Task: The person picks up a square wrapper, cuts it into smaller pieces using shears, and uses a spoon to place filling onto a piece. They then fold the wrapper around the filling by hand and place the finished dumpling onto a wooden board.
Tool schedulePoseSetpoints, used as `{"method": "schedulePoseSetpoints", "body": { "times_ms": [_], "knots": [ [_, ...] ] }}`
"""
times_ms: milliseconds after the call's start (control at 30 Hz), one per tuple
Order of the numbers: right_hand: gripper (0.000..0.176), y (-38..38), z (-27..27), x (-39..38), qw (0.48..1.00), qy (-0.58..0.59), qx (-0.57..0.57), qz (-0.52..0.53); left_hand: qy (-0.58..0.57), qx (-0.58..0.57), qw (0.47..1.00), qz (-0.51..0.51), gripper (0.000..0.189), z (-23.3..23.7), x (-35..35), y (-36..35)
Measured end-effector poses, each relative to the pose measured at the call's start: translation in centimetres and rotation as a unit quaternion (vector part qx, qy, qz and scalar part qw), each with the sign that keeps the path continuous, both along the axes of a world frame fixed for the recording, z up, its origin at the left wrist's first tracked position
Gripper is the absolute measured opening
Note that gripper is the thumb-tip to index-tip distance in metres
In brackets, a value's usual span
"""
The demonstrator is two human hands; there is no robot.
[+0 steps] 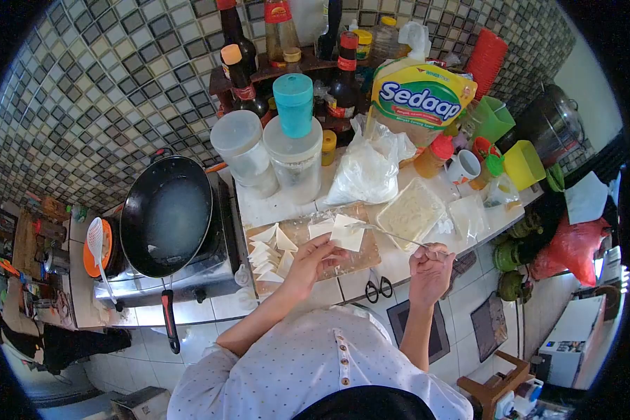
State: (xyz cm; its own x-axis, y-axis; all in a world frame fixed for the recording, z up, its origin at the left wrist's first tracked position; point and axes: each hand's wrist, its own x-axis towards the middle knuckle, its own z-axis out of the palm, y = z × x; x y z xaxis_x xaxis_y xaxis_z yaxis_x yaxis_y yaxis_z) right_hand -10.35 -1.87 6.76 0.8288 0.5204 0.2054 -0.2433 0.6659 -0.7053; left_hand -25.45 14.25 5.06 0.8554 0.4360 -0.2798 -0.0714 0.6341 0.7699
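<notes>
My left hand pinches the near edge of a square white dough wrapper above a wooden cutting board. My right hand grips a metal spoon by its handle, and the spoon's tip reaches the wrapper. Another pale wrapper lies behind it on the board. To the left of my left hand, several folded white triangles rest in a cluster. Beyond the spoon sits a square container of pale filling.
A black frying pan with liquid sits on the stove at left, beside a slotted spatula. Scissors lie at the counter's front edge. Behind stand plastic canisters, a white plastic bag and an oil pouch.
</notes>
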Motion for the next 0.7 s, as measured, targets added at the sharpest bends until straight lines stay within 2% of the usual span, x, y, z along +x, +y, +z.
{"method": "schedulePoseSetpoints", "body": {
  "times_ms": [467,533,700],
  "knots": [
    [0.043,0.11,0.23,-0.21,0.998,0.055,0.025,-0.013,-0.004,0.003,1.0,-0.006,0.027,0.17,-0.05,0.01],
    [0.042,0.14,0.22,-0.24,0.997,0.073,0.037,-0.009,0.004,-0.009,1.0,0.013,0.02,0.78,-0.03,-0.09],
    [0.042,0.0,0.26,-0.26,0.996,0.077,0.043,-0.002,0.002,-0.011,1.0,0.009,0.02,0.78,-0.12,-0.08]
  ]
}}
